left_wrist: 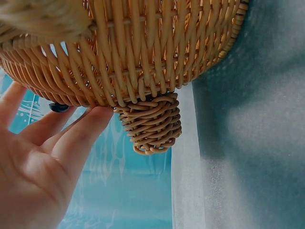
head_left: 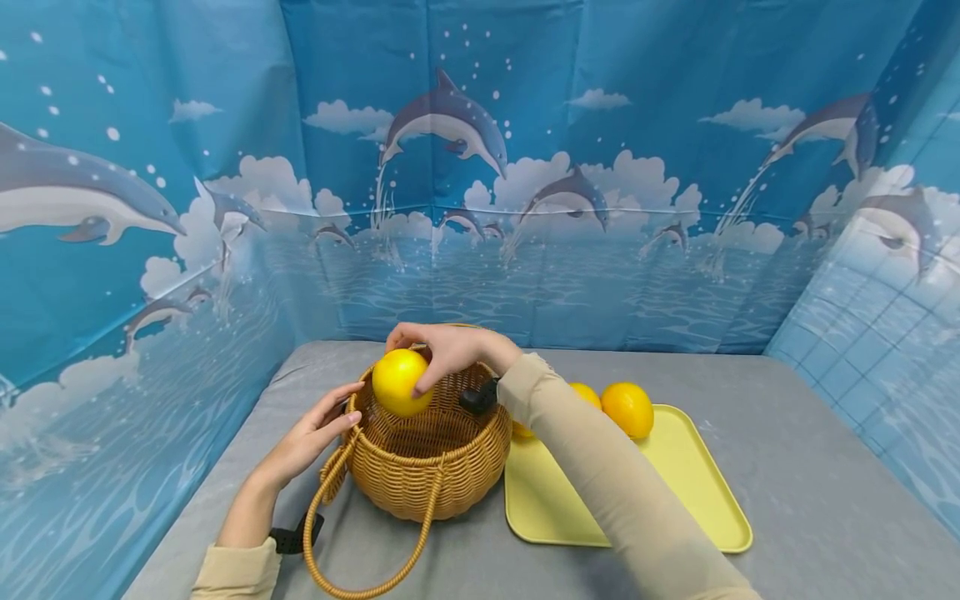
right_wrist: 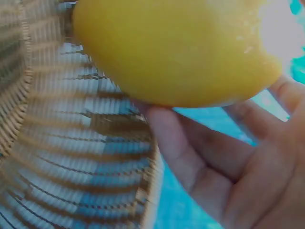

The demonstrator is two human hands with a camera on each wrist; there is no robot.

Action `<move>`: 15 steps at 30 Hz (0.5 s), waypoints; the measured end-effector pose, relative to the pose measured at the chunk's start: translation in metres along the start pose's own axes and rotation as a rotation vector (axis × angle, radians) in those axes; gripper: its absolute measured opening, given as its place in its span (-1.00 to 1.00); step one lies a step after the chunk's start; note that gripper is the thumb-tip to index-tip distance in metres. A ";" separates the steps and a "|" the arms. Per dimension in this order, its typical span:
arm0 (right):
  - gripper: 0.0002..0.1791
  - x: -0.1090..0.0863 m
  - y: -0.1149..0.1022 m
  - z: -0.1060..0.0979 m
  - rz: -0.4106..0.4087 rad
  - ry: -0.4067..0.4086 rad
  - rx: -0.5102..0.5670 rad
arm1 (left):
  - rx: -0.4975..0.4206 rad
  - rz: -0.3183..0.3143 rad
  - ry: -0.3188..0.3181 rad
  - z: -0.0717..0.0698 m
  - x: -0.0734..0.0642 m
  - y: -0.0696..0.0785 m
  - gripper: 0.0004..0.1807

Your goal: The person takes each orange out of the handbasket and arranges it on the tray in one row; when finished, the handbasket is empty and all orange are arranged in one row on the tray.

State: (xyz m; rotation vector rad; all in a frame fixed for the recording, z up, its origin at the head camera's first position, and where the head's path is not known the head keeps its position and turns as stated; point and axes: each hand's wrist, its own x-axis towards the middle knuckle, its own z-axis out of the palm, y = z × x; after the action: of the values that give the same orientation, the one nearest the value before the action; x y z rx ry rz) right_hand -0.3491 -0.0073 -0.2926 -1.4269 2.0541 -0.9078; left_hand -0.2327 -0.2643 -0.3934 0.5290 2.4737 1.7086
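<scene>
My right hand point(head_left: 450, 350) holds a yellow-orange orange point(head_left: 401, 383) over the mouth of a round wicker basket point(head_left: 435, 483). Up close in the right wrist view, the fingers point(right_wrist: 169, 133) lie against the underside of the orange point(right_wrist: 181, 52), beside the blurred wicker wall. On the basket's left, my left hand point(head_left: 307, 437) touches the rim with fairly straight fingers. The left wrist view has those fingertips point(left_wrist: 100, 117) against the woven side, near a small wicker lug point(left_wrist: 152, 126). The basket's looped handle point(head_left: 367, 592) hangs down at the front.
A yellow tray point(head_left: 690, 483) lies to the right of the basket. Several oranges point(head_left: 628, 410) sit at its back, partly hidden by the right sleeve. Grey cloth point(head_left: 825, 517) covers the table; a dolphin-printed curtain point(head_left: 600, 275) stands behind and at the sides.
</scene>
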 end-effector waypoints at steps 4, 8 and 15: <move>-0.34 -0.020 -0.009 -0.015 -0.065 0.115 0.060 | -0.002 0.014 -0.008 0.001 0.001 0.000 -0.46; -0.32 -0.047 -0.017 -0.030 -0.081 0.219 0.088 | -0.004 0.018 -0.009 0.001 0.001 -0.001 -0.45; -0.29 -0.101 -0.019 -0.044 -0.036 0.372 0.016 | 0.009 0.023 0.001 -0.001 0.000 -0.002 -0.44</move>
State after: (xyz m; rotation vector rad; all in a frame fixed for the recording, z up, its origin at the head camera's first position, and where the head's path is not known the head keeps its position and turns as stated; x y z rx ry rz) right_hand -0.3334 0.0940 -0.2474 -1.3715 2.2809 -1.2825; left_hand -0.2332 -0.2655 -0.3950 0.5594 2.4866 1.7074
